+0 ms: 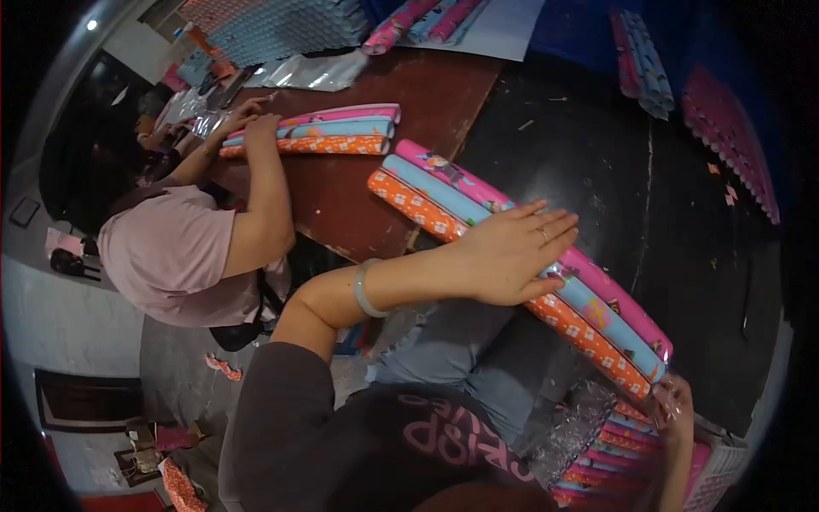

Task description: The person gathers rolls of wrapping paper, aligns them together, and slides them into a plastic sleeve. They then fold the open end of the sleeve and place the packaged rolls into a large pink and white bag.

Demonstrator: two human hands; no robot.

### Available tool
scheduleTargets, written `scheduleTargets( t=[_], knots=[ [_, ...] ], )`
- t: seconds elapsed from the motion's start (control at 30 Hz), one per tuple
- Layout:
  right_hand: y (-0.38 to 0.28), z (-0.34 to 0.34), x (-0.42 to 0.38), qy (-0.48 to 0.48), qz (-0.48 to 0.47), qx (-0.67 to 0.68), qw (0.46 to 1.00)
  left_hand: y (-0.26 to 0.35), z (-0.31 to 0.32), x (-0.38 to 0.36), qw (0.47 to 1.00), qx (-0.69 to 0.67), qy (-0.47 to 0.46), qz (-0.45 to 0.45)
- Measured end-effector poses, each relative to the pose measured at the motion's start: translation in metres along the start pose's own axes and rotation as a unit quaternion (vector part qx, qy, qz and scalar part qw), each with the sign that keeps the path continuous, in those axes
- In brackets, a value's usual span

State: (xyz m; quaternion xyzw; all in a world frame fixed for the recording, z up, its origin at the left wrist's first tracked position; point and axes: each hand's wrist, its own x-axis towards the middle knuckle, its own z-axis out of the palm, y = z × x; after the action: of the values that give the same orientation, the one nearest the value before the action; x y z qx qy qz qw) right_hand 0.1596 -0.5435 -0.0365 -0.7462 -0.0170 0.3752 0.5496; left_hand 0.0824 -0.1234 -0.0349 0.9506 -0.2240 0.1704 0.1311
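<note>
Three wrapping paper rolls, a pink one, a light blue one and an orange one, lie side by side diagonally across the dark table. My left hand rests flat over their middle, fingers stretched out, with a ring and a pale bangle on that arm. At the near right end of the rolls, my right hand pinches clear plastic film around their ends. Its fingers are partly hidden by the shiny film.
At the red-brown table on the left, a co-worker handles another set of rolls. More rolls lie at the back. Below my right arm are a stack of rolls and crumpled clear plastic.
</note>
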Motion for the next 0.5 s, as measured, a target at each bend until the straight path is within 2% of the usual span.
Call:
scheduleTargets(
  t=[0.03, 0.07, 0.13, 0.2, 0.33, 0.4, 0.5],
  knots=[
    [-0.017, 0.012, -0.001, -0.024, 0.018, -0.019, 0.999, -0.001, -0.001, -0.001, 1.000, 0.007, -0.005, -0.007],
    [-0.015, 0.016, -0.004, 0.009, 0.017, -0.029, 0.999, -0.001, 0.001, 0.001, 1.000, 0.002, -0.009, -0.004],
    [-0.026, 0.017, -0.009, 0.005, 0.058, -0.083, 0.995, 0.000, -0.004, 0.003, 0.999, 0.023, -0.047, -0.002],
    [-0.039, 0.025, -0.013, 0.002, 0.050, -0.078, 0.996, 0.005, -0.010, 0.007, 0.997, 0.034, -0.066, -0.012],
    [-0.021, 0.035, -0.010, 0.012, 0.045, 0.100, 0.994, 0.008, -0.014, 0.010, 0.998, 0.017, -0.057, 0.008],
    [-0.013, 0.031, -0.008, -0.002, 0.046, 0.099, 0.994, 0.007, -0.014, 0.010, 0.997, 0.033, -0.063, 0.001],
    [-0.006, 0.034, -0.005, 0.031, -0.009, 0.102, 0.994, 0.007, -0.013, 0.010, 0.998, 0.029, -0.060, -0.003]
  ],
)
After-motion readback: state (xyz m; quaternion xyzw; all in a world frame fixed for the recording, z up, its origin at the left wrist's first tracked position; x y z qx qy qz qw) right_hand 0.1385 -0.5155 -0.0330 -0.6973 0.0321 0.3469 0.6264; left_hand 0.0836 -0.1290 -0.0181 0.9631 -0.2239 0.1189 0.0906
